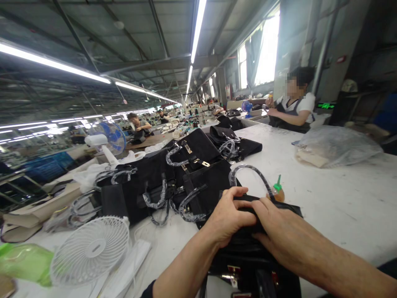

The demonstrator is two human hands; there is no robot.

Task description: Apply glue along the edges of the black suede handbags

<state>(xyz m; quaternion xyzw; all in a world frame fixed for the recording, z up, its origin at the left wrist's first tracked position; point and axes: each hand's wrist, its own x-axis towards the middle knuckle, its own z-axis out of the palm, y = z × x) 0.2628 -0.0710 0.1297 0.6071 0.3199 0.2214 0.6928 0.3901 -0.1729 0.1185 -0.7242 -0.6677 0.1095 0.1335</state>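
Black handbag [248, 250] lies directly in front of you at the near side of the white table [335, 207], below and between your two hands. Your left forearm comes up from the lower edge of the view, slanting inward, and your right forearm reaches in from the lower right corner; both wrists are bent so that the hands meet over the bag's far edge. Your left hand [230, 214] has its fingers curled closely onto that edge, the uppermost finger lying straighter than the rest and pointing across toward the right. Your right hand [279, 225] arches over the bag, palm down, fingers bent together beside the left fingertips and thumb set a little apart below them, black material caught between; how firmly either hand grips, you cannot tell from here. One handle [248, 167], sheathed in clear crinkled film, loops up just beyond your knuckles, near a small bottle [278, 193] with a green nozzle. The bag's body is dark and soft-looking, with folds under your right thumb, and shiny metal fittings [230, 277] with reddish patches show on its near part. Beyond your left hand, more black bags [201, 145] with wrapped handles lie heaped.
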